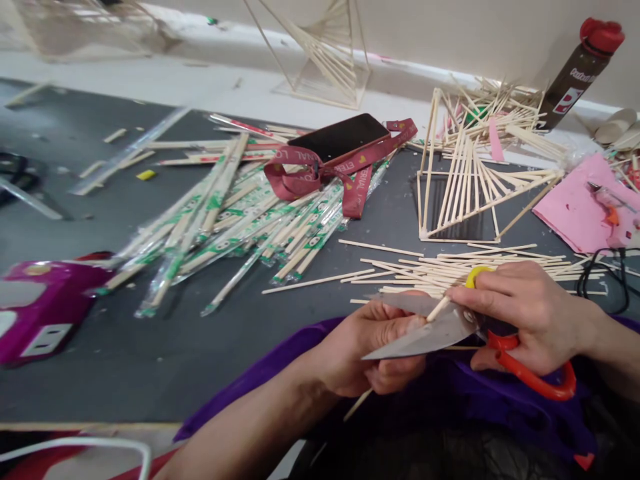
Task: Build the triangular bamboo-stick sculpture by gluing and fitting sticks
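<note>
In the lower right of the frame, the left hand [383, 341] pinches a wooden stick [438, 309]; its end juts past the thumb between the spread blades of scissors [431, 337], which the right hand [531, 313] clasps.

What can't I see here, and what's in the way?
Head view: part of the held stick, hidden by the left hand.
Head view: top of the far frame, cut off by the top edge.
Head view: rest of the purple thing, cut off by the left edge.
Head view: words on the bottle, too blurred.
</note>
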Action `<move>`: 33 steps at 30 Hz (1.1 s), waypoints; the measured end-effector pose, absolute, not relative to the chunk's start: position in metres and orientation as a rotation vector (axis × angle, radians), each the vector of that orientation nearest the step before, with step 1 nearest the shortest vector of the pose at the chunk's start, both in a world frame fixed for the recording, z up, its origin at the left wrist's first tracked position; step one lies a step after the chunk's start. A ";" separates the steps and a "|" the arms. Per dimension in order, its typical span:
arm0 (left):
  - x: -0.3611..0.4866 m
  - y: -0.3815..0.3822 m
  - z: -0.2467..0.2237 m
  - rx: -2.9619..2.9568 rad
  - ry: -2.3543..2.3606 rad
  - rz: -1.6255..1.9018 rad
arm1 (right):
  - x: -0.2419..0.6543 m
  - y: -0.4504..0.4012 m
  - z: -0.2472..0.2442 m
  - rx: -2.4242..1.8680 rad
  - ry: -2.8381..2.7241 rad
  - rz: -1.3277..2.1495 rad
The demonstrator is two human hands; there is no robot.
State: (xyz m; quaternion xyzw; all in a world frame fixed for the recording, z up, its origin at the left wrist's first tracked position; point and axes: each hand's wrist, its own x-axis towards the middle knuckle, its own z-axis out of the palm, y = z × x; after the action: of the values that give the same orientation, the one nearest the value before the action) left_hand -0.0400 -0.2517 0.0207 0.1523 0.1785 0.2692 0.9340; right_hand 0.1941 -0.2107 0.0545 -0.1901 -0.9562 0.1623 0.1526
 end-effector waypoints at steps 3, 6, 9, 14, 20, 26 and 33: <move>-0.038 -0.251 0.021 0.315 0.391 0.518 | 0.193 -0.211 0.053 -0.533 -2.723 0.475; -0.036 -0.249 0.022 0.349 0.479 0.543 | 0.193 -0.210 0.052 -0.576 -2.719 0.494; -0.034 -0.248 0.025 0.486 0.622 0.603 | 0.194 -0.210 0.051 -0.654 -2.727 0.499; -0.033 -0.250 0.033 0.660 0.861 0.802 | 0.194 -0.212 0.049 -0.750 -2.661 0.552; -0.034 -0.250 0.033 0.748 0.994 0.872 | 0.191 -0.215 0.047 -0.815 -2.637 0.519; -0.035 -0.248 0.029 0.626 0.915 0.819 | 0.192 -0.212 0.047 -0.778 -2.657 0.511; -0.033 -0.243 0.029 0.505 0.731 0.664 | 0.197 -0.206 0.045 -0.718 -2.700 0.594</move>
State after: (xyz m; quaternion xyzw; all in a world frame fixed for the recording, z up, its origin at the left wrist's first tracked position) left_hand -0.0331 -0.2428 0.0293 0.2397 0.3472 0.3151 0.8501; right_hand 0.1967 -0.2057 0.0451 -0.2489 -0.9356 0.2060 0.1421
